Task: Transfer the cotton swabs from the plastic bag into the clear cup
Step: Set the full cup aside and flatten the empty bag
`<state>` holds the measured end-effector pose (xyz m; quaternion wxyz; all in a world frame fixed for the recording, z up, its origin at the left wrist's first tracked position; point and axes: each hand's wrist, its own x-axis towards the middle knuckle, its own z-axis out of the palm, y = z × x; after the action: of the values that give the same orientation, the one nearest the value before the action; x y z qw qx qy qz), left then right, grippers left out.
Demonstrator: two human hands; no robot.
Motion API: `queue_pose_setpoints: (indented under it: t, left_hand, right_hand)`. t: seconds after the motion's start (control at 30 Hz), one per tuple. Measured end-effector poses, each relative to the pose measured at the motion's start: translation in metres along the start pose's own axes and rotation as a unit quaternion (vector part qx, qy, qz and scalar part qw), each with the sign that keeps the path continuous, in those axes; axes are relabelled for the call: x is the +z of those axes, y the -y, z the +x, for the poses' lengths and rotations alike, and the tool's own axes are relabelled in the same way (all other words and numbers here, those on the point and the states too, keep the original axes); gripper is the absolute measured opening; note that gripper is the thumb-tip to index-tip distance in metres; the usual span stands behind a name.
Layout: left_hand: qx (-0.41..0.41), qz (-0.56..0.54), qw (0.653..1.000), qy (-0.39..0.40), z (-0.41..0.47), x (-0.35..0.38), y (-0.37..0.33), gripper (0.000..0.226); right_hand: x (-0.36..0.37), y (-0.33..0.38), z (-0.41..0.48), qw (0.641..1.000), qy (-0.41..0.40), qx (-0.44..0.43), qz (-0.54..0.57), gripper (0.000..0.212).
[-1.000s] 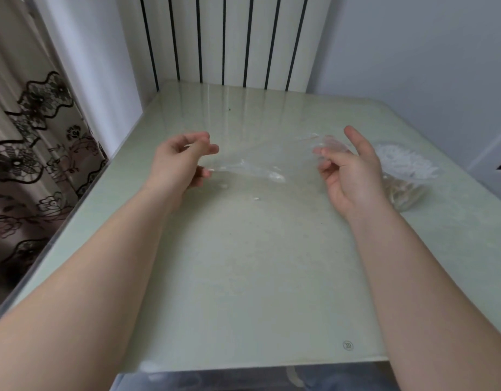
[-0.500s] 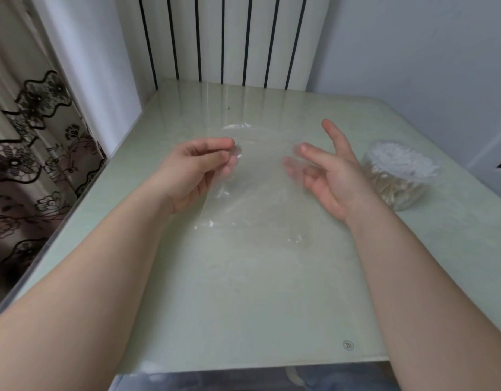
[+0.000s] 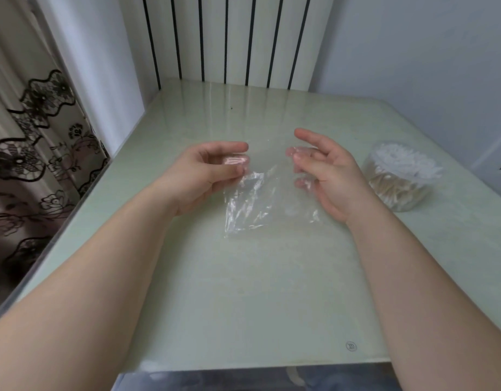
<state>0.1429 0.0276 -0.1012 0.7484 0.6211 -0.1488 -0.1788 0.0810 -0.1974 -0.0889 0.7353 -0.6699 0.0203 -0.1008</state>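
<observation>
1. Left hand (image 3: 207, 176) pinches the bag (image 3: 252, 204) by its top corner; right hand (image 3: 328, 176) slack behind the film.
2. Bag hangs over the bench (image 3: 243, 292); swabs (image 3: 404, 159) fill the cup (image 3: 398, 179).
3. We judge the film limp, weightless and slippery: pinch an edge.

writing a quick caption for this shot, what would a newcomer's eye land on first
Two bare hands meet over the middle of the pale green table with a crumpled, see-through plastic bag between them. The left hand pinches its upper edge, and the right hand has its fingertips against the film. At the right stands the clear cup, packed with cotton swabs, while the bag looks empty.
</observation>
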Motion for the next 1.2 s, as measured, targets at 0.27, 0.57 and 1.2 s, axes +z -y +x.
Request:
queue_pose_setpoints:
  t: [0.27, 0.57, 1.2]
  left_hand:
    - [0.032, 0.086, 0.996, 0.000, 0.003, -0.006, 0.004, 0.055]
    - [0.159, 0.322, 0.920, -0.157, 0.005, -0.003, 0.008, 0.014]
    - [0.032, -0.009, 0.999, -0.020, 0.000, 0.002, -0.005, 0.021]
  right_hand:
    - [-0.004, -0.009, 0.002, 0.974, -0.035, -0.041, -0.220, 0.050]
    - [-0.007, -0.004, 0.003, 0.938, -0.093, -0.145, -0.300, 0.014]
    - [0.008, 0.014, -0.010, 0.996, 0.024, 0.047, 0.069, 0.032]
